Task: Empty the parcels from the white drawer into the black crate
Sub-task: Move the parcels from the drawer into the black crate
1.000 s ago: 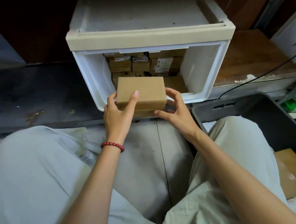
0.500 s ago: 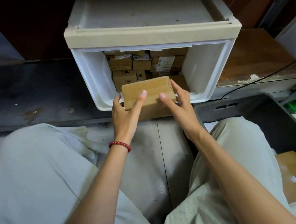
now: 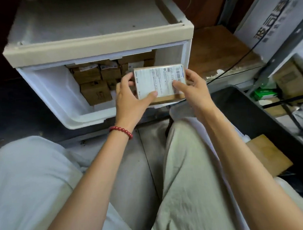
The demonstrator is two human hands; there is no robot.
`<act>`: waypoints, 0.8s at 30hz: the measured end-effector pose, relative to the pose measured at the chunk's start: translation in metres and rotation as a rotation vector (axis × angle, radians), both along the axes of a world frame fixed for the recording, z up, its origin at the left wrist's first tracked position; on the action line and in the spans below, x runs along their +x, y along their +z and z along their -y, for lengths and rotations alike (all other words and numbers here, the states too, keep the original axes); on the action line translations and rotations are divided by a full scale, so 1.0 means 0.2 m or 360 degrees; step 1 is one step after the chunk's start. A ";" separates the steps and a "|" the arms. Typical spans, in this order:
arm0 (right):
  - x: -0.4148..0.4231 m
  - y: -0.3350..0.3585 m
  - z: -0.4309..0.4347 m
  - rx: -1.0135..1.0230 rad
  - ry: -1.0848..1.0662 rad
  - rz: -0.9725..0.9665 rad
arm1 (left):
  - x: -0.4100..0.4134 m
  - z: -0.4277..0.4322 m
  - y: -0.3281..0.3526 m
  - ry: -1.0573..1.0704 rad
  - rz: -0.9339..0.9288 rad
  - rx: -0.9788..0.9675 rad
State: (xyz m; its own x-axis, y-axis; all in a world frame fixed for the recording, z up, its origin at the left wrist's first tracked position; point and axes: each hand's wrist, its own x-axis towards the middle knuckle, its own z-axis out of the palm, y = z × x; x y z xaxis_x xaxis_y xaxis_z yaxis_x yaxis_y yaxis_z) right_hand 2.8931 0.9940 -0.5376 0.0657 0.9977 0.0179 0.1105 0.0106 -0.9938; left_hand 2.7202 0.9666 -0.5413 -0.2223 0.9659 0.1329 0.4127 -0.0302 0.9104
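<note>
Flipped since prev frames & carried rightward: held parcel (image 3: 156, 82), white label w/ barcode now facing up instead of plain brown side. Far left: white drawer (image 3: 48, 94), open front toward camera, w/ brown parcels (image 3: 95, 92) stacked at back-left inside. Next: left grip (image 3: 129, 100), red bead bracelet (image 3: 121, 130) on wrist, clasping held parcel's left edge, w/ thumb laid on label near bottom corner & fingers curled at the edge. Held parcel up in the air, in front of drawer's right half, slightly tilted. Right grip (image 3: 192, 89) grasping parcel's right edge, thumb on label just below barcode, fingers wrapped round far side. Further right: black crate (image 3: 241, 111) beside right knee, w/ flat brown parcel (image 3: 269, 155) lying inside. Far right: black cable (image 3: 240, 60) crossing wooden ledge (image 3: 219, 48), green pack (image 3: 263, 94) behind crate, white carton (image 3: 271, 21) w/ dark print at top.
</note>
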 end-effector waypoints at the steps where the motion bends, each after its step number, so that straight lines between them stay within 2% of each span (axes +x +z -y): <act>1: 0.07 0.02 0.00 -0.0016 -0.0012 0.0037 | 0.06 -0.02 0.03 -0.0071 -0.0044 -0.0003; 12: 0.82 -0.14 0.20 -0.0270 -0.0564 -0.0188 | 0.77 -0.21 0.02 -0.0748 -0.0175 -0.0101; 21: 1.08 -0.36 0.50 -0.0498 -0.0764 -0.0062 | 1.10 -0.11 -0.28 -0.1128 -0.0269 -0.0361; 24: 1.12 -0.43 0.63 -0.0572 -0.0779 0.0006 | 1.18 -0.06 -0.36 -0.1286 -0.0402 -0.0408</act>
